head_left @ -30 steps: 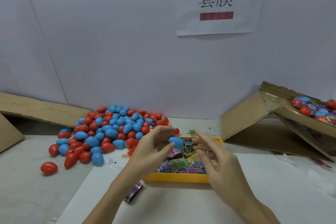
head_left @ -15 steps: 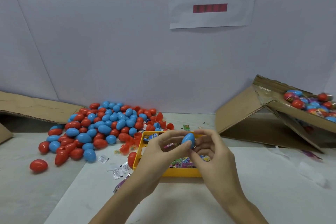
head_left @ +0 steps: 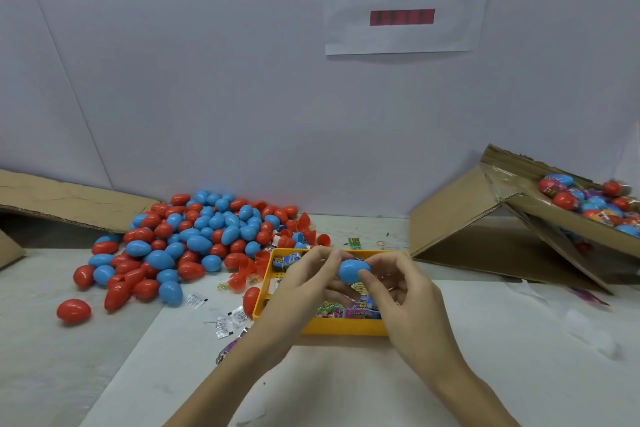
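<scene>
Blue plastic egg-shaped capsule (head_left: pixel 353 270) lies crosswise between the 2 hands, held in the air just above the far half of the yellow plastic tray (head_left: pixel 343 330) of small printed packets. The left hand (head_left: pixel 304 282) pinches its left end with thumb and fingertips. The right hand (head_left: pixel 405 291) pinches the right end, thumb laid on the front of the shell and the other fingers curled behind.

The step looks like pressing the 2 halves shut (no seam gap shows from this view, so the shell may be nearly seated). To do it well, I would line the halves up along the long axis and push straight together from both ends, not at an angle, since a smooth shell can squirt out of a pinch. Working over the tray is wise: a slip would land there and not roll into the pile of red and blue plastic eggs (head_left: pixel 194 239) on the surface to the left.
</scene>
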`<move>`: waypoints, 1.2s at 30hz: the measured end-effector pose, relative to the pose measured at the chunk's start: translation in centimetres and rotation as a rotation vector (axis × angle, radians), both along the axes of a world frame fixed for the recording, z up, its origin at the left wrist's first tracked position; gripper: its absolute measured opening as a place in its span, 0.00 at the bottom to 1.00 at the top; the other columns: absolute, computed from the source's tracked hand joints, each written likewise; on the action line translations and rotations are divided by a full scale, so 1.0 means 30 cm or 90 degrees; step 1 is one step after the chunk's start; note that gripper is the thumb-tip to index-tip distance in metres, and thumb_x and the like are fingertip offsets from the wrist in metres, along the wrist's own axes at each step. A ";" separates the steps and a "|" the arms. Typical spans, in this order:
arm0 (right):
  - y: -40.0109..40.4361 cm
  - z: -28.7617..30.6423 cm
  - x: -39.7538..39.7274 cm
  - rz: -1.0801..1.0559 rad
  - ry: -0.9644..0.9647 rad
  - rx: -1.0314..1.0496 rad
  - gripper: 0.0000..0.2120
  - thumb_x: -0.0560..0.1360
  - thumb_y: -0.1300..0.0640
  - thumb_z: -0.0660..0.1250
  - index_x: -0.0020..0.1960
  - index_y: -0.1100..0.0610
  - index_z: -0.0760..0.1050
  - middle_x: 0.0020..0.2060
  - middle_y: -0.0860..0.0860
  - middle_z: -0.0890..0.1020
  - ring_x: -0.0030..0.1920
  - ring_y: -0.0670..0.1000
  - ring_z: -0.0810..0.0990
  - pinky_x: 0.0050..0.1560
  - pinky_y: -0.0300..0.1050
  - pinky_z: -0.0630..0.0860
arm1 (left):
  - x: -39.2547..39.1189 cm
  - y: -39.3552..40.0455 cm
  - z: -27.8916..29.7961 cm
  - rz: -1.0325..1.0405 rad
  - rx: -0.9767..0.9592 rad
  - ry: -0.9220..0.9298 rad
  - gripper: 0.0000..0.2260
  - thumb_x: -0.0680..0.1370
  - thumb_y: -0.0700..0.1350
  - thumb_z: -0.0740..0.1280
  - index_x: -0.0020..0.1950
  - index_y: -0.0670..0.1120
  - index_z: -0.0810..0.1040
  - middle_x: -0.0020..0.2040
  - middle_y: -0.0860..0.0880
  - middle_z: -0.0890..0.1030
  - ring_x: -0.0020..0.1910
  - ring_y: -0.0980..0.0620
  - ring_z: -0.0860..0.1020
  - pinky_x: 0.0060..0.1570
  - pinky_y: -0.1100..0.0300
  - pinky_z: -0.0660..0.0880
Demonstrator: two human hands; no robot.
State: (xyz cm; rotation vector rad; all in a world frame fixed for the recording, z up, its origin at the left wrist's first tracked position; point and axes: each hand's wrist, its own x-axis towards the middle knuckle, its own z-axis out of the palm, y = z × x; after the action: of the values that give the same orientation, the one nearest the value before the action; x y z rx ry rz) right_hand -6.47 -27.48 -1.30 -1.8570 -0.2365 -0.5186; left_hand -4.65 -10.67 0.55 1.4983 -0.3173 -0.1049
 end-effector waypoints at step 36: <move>-0.045 -0.026 0.028 -0.012 0.023 -0.097 0.13 0.76 0.59 0.74 0.57 0.45 0.83 0.45 0.39 0.86 0.50 0.39 0.84 0.52 0.34 0.80 | 0.055 0.047 -0.072 0.145 0.272 -0.183 0.14 0.69 0.60 0.76 0.51 0.56 0.87 0.57 0.57 0.74 0.50 0.64 0.80 0.44 0.66 0.81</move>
State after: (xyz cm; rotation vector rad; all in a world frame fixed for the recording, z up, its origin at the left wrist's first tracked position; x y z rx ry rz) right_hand -5.63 -28.83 -2.07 -2.0157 -0.2406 -0.4907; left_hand -3.00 -9.27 -1.62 1.9684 -0.3656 0.2408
